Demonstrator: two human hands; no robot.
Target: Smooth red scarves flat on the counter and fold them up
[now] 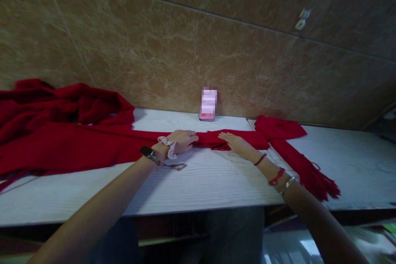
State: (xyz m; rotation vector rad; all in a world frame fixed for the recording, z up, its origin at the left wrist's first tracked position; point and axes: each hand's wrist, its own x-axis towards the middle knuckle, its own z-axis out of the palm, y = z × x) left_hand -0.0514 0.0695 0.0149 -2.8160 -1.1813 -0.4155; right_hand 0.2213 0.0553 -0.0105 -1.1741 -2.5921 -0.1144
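Observation:
A long red scarf (93, 144) lies across the white table (204, 181), bunched in a heap at the far left and ending in a fringe (321, 183) at the right. My left hand (182, 140) rests on the scarf's narrow middle with its fingers curled onto the cloth. Just to the right, my right hand (236, 143) lies flat and open on the scarf, fingers stretched toward the left hand. The left wrist carries a watch and a pink scrunchie; the right wrist carries several bracelets.
A small pink and white object (208, 104), blurred, stands against the brown marble wall (198, 49) behind the scarf. The table's front edge (198, 210) runs close to my body. A dark gap and shelf lie beneath it.

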